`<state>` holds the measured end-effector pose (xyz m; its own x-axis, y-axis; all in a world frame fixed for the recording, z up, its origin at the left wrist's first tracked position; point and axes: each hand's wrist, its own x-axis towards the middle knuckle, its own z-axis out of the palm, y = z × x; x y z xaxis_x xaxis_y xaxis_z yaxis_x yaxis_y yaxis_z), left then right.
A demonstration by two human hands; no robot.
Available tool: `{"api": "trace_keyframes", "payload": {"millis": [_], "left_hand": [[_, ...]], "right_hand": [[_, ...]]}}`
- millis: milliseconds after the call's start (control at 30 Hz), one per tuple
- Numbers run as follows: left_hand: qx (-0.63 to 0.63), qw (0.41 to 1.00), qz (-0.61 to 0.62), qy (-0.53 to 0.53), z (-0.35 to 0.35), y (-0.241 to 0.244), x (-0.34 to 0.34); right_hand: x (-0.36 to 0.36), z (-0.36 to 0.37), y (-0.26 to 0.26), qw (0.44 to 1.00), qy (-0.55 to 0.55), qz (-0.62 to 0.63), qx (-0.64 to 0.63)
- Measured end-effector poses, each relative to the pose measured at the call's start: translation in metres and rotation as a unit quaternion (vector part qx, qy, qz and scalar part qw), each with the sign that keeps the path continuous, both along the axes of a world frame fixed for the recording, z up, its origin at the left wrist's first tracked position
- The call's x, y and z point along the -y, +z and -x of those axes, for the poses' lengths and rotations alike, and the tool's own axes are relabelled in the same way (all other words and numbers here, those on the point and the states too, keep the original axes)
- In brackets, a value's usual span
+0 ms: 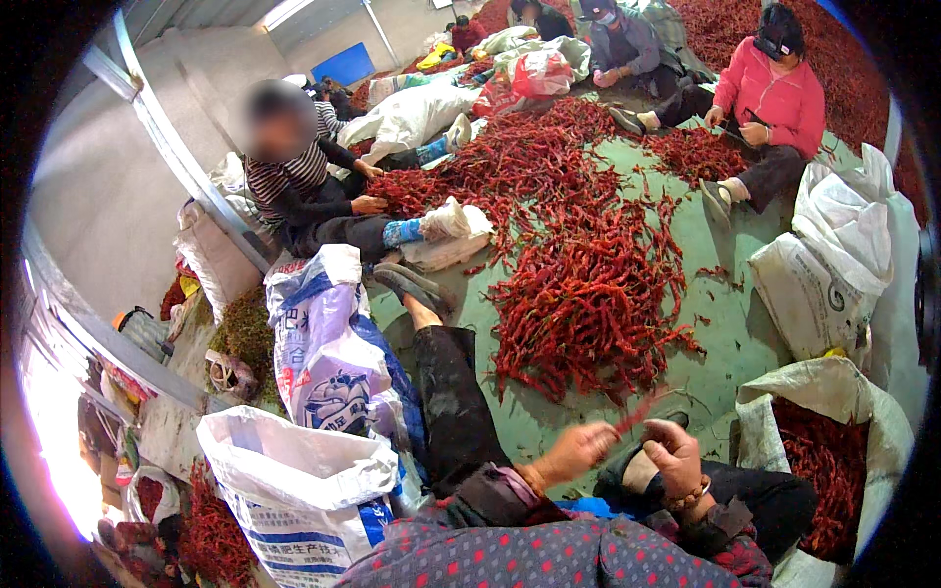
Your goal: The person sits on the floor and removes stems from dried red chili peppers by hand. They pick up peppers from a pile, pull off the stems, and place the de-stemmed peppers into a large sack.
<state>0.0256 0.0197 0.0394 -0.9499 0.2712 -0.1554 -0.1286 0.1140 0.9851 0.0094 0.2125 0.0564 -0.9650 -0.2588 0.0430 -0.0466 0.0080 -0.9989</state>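
In the head view, my left hand (577,453) is at the lower middle, its fingers closed on a dried red chili pepper (638,416) that is partly blurred. Just right of it, my right hand (672,453) is raised with curled fingers and a beaded bracelet at the wrist; whether it holds anything is unclear. Beyond both hands lies a large pile of dried red chili peppers (588,309) on the green floor (728,316). Between my hands and the pile a few thin stems are faintly visible.
An open white woven sack (294,456) stands at my left, with a printed sack (323,353) behind it. At my right an open sack (816,375) holds red chilies, and a white sack (816,287) stands beyond. A person in stripes (294,184) and one in pink (772,95) sit by the pile.
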Motion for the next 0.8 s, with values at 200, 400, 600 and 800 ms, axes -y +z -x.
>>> {"api": "trace_keyframes", "payload": {"millis": [200,400,600,800], "left_hand": [[-0.046,0.997,0.008,-0.058,-0.009,-0.008,-0.021],[0.073,0.990,-0.094,-0.076,-0.004,-0.023,-0.021],[-0.051,0.991,-0.077,-0.100,0.000,-0.019,-0.024],[-0.252,0.951,-0.005,-0.181,-0.005,-0.017,-0.026]], "right_hand": [[0.001,0.000,-0.020,0.988,0.045,0.056,0.137],[0.003,0.002,-0.030,0.958,-0.005,0.192,0.213],[0.007,0.003,-0.032,0.904,-0.048,0.276,0.324],[-0.004,0.014,-0.062,0.905,-0.122,0.274,0.302]]}}
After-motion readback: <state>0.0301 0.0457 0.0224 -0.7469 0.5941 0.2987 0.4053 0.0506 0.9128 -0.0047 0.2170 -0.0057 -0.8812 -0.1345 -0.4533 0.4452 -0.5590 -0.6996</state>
